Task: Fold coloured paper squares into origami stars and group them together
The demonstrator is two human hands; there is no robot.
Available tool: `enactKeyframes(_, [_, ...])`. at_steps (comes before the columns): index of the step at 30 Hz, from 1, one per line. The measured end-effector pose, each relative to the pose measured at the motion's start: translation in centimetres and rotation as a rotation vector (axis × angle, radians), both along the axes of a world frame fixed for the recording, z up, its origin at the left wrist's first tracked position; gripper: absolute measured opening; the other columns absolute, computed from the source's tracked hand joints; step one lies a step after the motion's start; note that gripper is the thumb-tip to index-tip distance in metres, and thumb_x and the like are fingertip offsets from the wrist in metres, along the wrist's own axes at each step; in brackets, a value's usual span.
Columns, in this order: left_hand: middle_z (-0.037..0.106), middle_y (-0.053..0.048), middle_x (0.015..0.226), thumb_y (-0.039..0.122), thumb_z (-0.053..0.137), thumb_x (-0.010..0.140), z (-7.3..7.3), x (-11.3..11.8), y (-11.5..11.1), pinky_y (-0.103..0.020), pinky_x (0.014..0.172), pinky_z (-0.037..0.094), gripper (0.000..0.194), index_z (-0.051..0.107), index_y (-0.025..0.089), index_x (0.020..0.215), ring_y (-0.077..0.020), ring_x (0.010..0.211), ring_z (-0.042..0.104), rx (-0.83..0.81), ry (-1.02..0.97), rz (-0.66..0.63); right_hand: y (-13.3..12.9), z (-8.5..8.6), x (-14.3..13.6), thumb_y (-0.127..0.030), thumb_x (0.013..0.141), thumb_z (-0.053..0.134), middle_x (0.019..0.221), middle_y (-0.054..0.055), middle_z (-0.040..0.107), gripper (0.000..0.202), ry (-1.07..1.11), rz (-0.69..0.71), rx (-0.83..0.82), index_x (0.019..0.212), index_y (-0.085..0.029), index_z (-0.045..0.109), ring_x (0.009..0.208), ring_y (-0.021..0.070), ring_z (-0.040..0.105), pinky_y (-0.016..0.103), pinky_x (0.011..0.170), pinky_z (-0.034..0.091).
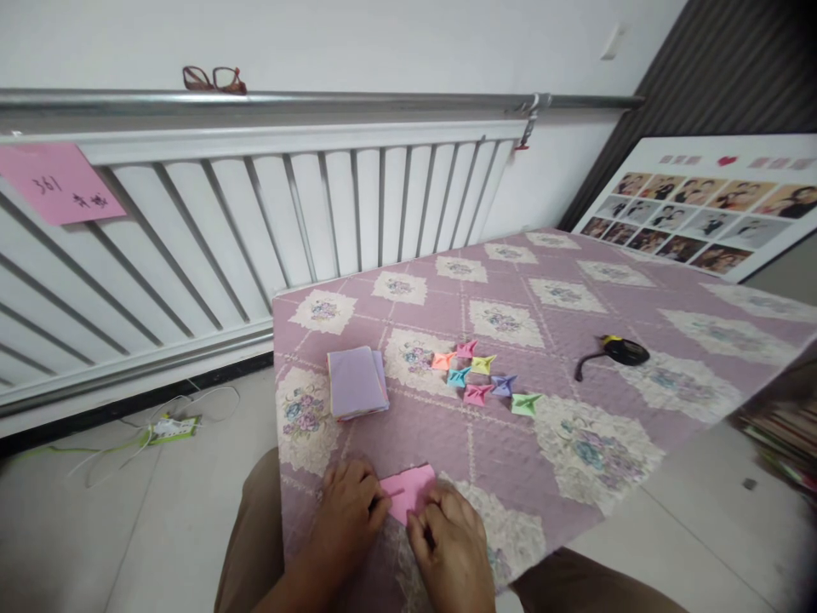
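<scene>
A folded pink paper (408, 492) lies on the tablecloth near the front edge, between my two hands. My left hand (353, 511) has its curled fingers on the paper's left corner. On the right side of the same paper, the fingers of my right hand (450, 536) are bent and pressed together. A stack of square paper (357, 383), lilac on top, sits beyond my left hand. Several small folded paper pieces (477, 393) in pink, orange, yellow, blue and green stand grouped near the table's middle.
A black and yellow object (625, 350) with a short cord rests on the right of the tablecloth (447, 298). Behind are a white radiator (345, 204), a pipe carrying glasses (214, 80), and a photo board (702, 204). A power strip (171, 428) lies on the floor.
</scene>
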State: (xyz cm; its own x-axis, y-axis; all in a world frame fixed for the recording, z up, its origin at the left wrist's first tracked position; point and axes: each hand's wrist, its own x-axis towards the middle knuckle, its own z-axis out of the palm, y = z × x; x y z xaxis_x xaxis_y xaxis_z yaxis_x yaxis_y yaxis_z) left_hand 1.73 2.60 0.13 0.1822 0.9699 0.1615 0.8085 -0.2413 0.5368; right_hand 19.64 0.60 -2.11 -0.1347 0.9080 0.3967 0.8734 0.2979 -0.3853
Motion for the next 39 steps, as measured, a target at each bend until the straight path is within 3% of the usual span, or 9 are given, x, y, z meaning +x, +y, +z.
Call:
enactKeyframes(8, [0.059,-0.001,0.086,0.016,0.061,0.082,-0.2,0.1,0.2,-0.040,0.085,0.037,0.012,0.059,0.020,0.071,-0.0208,0.088,0.052,0.025,0.035,0.024,0.0,0.1,0.1,-0.019,0.085,0.057,0.098,0.007,0.068,0.013,-0.017,0.000,-0.013,0.075,-0.024,0.063,0.098,0.0280,0.060,0.045,0.086,0.045])
enactKeyframes(11, [0.059,0.000,0.086,0.015,0.060,0.082,-0.1,0.1,0.2,-0.039,0.085,0.037,0.012,0.058,0.020,0.071,-0.0205,0.087,0.052,0.039,0.049,0.024,0.0,0.3,0.2,-0.020,0.086,0.055,0.104,0.007,0.068,0.013,-0.052,0.022,0.039,0.092,-0.024,0.066,0.102,0.0281,0.060,0.045,0.086,0.046])
enactKeyframes(14, [0.059,-0.001,0.086,0.015,0.060,0.082,-0.1,0.2,0.1,-0.038,0.083,0.037,0.012,0.058,0.020,0.072,-0.0204,0.087,0.052,0.041,0.053,0.017,0.2,0.5,0.1,-0.014,0.084,0.054,0.124,0.007,0.064,0.034,-0.090,0.082,0.093,0.114,-0.028,0.063,0.118,0.0281,0.055,0.045,0.093,0.045])
enactKeyframes(19, [0.060,-0.001,0.087,0.015,0.060,0.082,-0.3,0.1,0.1,-0.038,0.082,0.037,0.011,0.059,0.020,0.072,-0.0210,0.088,0.053,0.045,0.046,0.017,0.3,0.6,-0.2,-0.008,0.080,0.056,0.129,0.005,0.064,0.033,-0.106,0.082,0.059,0.102,-0.030,0.069,0.123,0.0289,0.053,0.046,0.095,0.044])
enactKeyframes(26, [0.061,-0.002,0.089,0.012,0.059,0.084,0.2,-0.6,0.5,-0.039,0.082,0.038,0.011,0.060,0.020,0.076,-0.0224,0.089,0.054,-0.023,0.086,0.053,0.2,0.7,-0.2,-0.007,0.079,0.055,0.125,0.005,0.066,0.034,-0.077,0.065,0.034,0.100,-0.029,0.070,0.123,0.0305,0.054,0.048,0.094,0.046])
enactKeyframes(33, [0.065,-0.001,0.104,0.008,0.052,0.088,-2.0,0.4,-2.0,-0.035,0.085,0.039,0.023,0.062,0.024,0.102,-0.0205,0.094,0.056,0.237,0.143,-0.182,0.2,0.6,0.0,-0.007,0.077,0.055,0.125,0.003,0.066,0.036,-0.058,0.070,0.023,0.100,-0.030,0.070,0.122,0.0305,0.054,0.048,0.093,0.047])
enactKeyframes(39, [0.065,-0.002,0.106,0.011,0.053,0.089,-2.2,1.0,-3.1,-0.038,0.088,0.038,0.026,0.061,0.025,0.109,-0.0223,0.098,0.056,0.212,0.135,-0.199,0.4,0.0,0.8,-0.016,0.087,0.052,0.129,0.010,0.062,0.038,0.000,0.082,0.104,0.124,-0.022,0.058,0.123,0.0284,0.052,0.048,0.098,0.047])
